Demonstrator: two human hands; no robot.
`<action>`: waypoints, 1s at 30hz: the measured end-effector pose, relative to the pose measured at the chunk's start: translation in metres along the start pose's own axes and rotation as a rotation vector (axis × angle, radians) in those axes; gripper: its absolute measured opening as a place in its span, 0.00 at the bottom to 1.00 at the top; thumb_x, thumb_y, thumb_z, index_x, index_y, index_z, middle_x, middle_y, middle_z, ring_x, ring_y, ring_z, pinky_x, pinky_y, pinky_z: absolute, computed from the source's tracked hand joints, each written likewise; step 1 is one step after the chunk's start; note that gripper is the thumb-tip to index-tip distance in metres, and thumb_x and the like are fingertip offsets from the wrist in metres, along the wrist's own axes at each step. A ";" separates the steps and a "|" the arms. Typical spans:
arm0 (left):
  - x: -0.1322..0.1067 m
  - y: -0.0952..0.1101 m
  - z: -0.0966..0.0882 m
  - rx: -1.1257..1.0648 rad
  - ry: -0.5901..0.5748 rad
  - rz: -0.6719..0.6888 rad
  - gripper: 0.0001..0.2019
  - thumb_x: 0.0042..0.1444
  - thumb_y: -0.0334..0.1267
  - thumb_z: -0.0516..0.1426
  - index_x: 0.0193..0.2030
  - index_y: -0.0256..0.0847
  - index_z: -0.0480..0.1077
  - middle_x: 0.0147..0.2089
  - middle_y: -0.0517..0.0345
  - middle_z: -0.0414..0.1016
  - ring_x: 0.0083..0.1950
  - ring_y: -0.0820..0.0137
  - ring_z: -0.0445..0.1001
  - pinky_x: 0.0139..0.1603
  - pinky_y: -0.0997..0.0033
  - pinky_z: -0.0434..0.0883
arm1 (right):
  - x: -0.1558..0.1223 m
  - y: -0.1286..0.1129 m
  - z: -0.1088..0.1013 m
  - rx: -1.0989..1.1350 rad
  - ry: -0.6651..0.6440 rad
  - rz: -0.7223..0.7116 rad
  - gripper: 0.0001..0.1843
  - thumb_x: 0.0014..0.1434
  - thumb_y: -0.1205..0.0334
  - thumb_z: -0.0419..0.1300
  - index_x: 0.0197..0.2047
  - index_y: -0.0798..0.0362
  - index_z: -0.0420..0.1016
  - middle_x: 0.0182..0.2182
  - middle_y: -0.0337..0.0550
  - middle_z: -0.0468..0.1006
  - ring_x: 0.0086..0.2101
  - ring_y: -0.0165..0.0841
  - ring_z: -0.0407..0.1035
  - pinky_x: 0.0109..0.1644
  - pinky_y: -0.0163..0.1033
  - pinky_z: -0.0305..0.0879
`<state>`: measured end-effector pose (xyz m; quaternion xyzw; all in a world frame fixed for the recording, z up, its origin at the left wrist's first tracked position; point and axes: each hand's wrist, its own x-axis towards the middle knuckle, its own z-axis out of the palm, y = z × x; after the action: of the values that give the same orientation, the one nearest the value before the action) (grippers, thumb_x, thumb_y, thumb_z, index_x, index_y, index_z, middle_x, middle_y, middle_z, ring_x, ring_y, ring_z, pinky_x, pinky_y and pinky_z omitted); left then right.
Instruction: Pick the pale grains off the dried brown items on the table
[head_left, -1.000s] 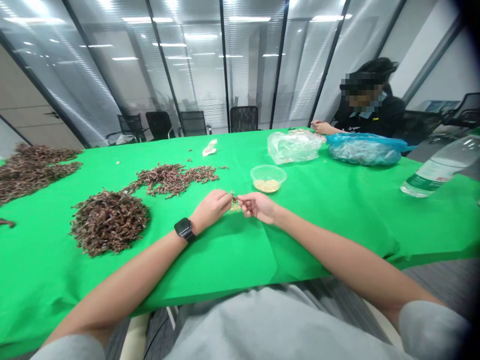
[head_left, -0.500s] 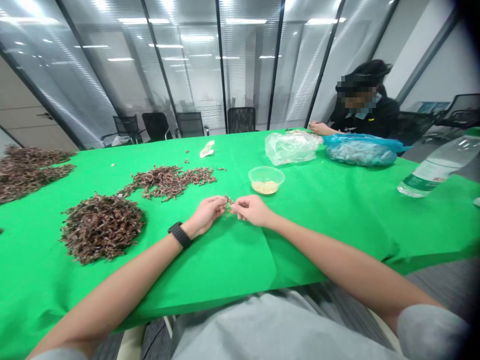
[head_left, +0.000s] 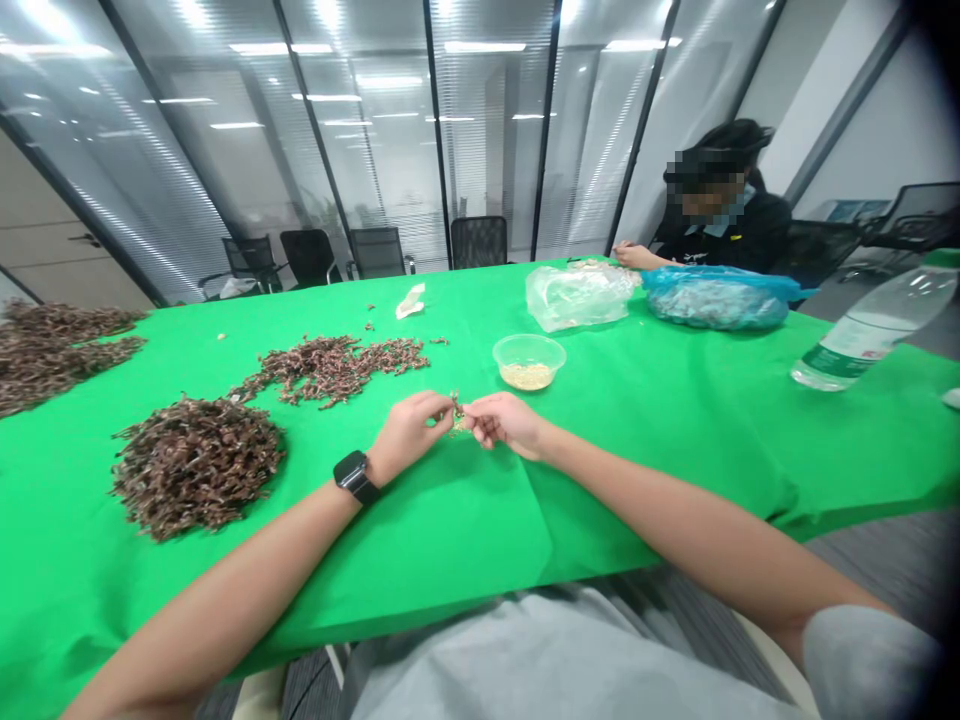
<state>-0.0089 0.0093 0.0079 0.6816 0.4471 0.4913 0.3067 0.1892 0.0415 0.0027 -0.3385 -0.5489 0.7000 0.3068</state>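
Fingers (head_left: 436, 408) of the left hand (head_left: 409, 435) and right hand (head_left: 506, 420) pinch a small dried brown sprig (head_left: 456, 414) above the green-covered desk (head_left: 660, 500), near a plastic tub (head_left: 528, 362), right of a large brown pile (head_left: 196, 465).

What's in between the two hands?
In the head view, a small brown bit with pale crumbs sits between the left hand and the right hand, held at their fingertips.
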 end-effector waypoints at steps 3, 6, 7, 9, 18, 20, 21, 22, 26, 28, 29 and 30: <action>0.000 0.001 0.000 0.009 -0.002 -0.001 0.03 0.51 0.33 0.68 0.33 0.42 0.81 0.35 0.54 0.77 0.39 0.68 0.70 0.45 0.74 0.67 | 0.000 -0.001 -0.001 -0.019 -0.002 -0.034 0.20 0.52 0.48 0.69 0.25 0.57 0.75 0.16 0.38 0.74 0.16 0.24 0.64 0.20 0.30 0.59; 0.002 -0.003 0.004 -0.123 0.009 -0.152 0.06 0.54 0.38 0.67 0.32 0.38 0.78 0.29 0.57 0.74 0.31 0.72 0.68 0.37 0.74 0.67 | 0.000 0.002 0.001 -0.160 0.001 -0.128 0.22 0.52 0.44 0.68 0.24 0.56 0.74 0.16 0.38 0.74 0.15 0.24 0.62 0.20 0.31 0.58; 0.002 -0.005 0.005 -0.221 -0.009 -0.234 0.07 0.54 0.39 0.66 0.32 0.37 0.77 0.28 0.58 0.74 0.29 0.74 0.68 0.35 0.75 0.67 | 0.000 0.003 0.002 -0.225 0.007 -0.162 0.22 0.53 0.44 0.68 0.24 0.56 0.74 0.16 0.37 0.74 0.15 0.24 0.62 0.20 0.31 0.58; 0.004 -0.006 0.006 -0.447 -0.053 -0.410 0.07 0.53 0.37 0.66 0.32 0.35 0.76 0.28 0.58 0.74 0.28 0.76 0.69 0.33 0.77 0.68 | 0.000 0.006 0.003 -0.354 0.027 -0.228 0.22 0.56 0.44 0.65 0.24 0.55 0.74 0.16 0.37 0.73 0.15 0.25 0.62 0.21 0.31 0.57; 0.005 -0.006 0.003 -0.668 -0.120 -0.612 0.05 0.54 0.33 0.64 0.33 0.33 0.74 0.28 0.58 0.72 0.25 0.80 0.69 0.28 0.81 0.68 | -0.002 0.010 0.005 -0.556 0.053 -0.347 0.18 0.62 0.52 0.61 0.26 0.54 0.75 0.17 0.37 0.74 0.18 0.25 0.63 0.24 0.31 0.58; 0.004 -0.007 0.004 -0.505 -0.110 -0.443 0.08 0.55 0.37 0.66 0.32 0.34 0.74 0.28 0.58 0.74 0.25 0.79 0.68 0.28 0.80 0.67 | -0.002 0.008 0.006 -0.444 0.033 -0.269 0.19 0.60 0.49 0.63 0.25 0.54 0.74 0.17 0.37 0.73 0.17 0.25 0.62 0.23 0.32 0.57; 0.003 -0.008 0.005 -0.396 -0.102 -0.353 0.09 0.55 0.39 0.66 0.32 0.35 0.74 0.27 0.58 0.74 0.24 0.78 0.68 0.28 0.78 0.66 | -0.002 0.006 0.007 -0.363 0.022 -0.219 0.19 0.59 0.48 0.64 0.25 0.55 0.74 0.17 0.37 0.73 0.16 0.25 0.62 0.22 0.32 0.57; 0.002 -0.008 0.005 -0.279 -0.086 -0.272 0.10 0.56 0.41 0.65 0.32 0.36 0.74 0.25 0.58 0.73 0.24 0.76 0.68 0.27 0.77 0.65 | -0.003 0.005 0.007 -0.271 0.011 -0.167 0.19 0.58 0.48 0.64 0.25 0.55 0.74 0.17 0.37 0.73 0.16 0.26 0.62 0.22 0.33 0.56; -0.001 -0.005 -0.002 0.088 -0.024 -0.034 0.05 0.56 0.38 0.65 0.35 0.40 0.76 0.28 0.59 0.75 0.28 0.73 0.69 0.35 0.75 0.66 | -0.006 -0.006 0.006 0.108 -0.042 0.053 0.15 0.59 0.55 0.64 0.26 0.56 0.73 0.17 0.36 0.71 0.17 0.25 0.61 0.23 0.32 0.57; -0.002 -0.002 -0.007 0.156 -0.068 0.044 0.03 0.54 0.35 0.67 0.36 0.43 0.78 0.33 0.57 0.77 0.35 0.71 0.71 0.44 0.74 0.68 | -0.007 -0.011 0.003 0.270 -0.104 0.157 0.13 0.60 0.60 0.61 0.26 0.56 0.71 0.16 0.35 0.67 0.18 0.24 0.58 0.24 0.32 0.56; -0.002 -0.001 -0.010 0.160 -0.094 0.063 0.05 0.53 0.34 0.67 0.37 0.44 0.79 0.36 0.55 0.78 0.38 0.69 0.72 0.48 0.73 0.68 | -0.007 -0.012 0.002 0.333 -0.135 0.191 0.13 0.61 0.61 0.60 0.26 0.56 0.70 0.16 0.34 0.66 0.18 0.24 0.57 0.24 0.32 0.56; -0.002 0.001 -0.011 0.155 -0.106 0.074 0.06 0.53 0.34 0.68 0.39 0.44 0.80 0.39 0.53 0.79 0.41 0.68 0.73 0.51 0.72 0.67 | -0.007 -0.013 0.000 0.374 -0.156 0.208 0.13 0.61 0.62 0.60 0.26 0.56 0.69 0.16 0.34 0.65 0.18 0.24 0.55 0.24 0.32 0.55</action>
<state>-0.0194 0.0073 0.0114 0.7446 0.4413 0.4293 0.2579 0.1942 0.0383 0.0166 -0.2752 -0.3938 0.8415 0.2470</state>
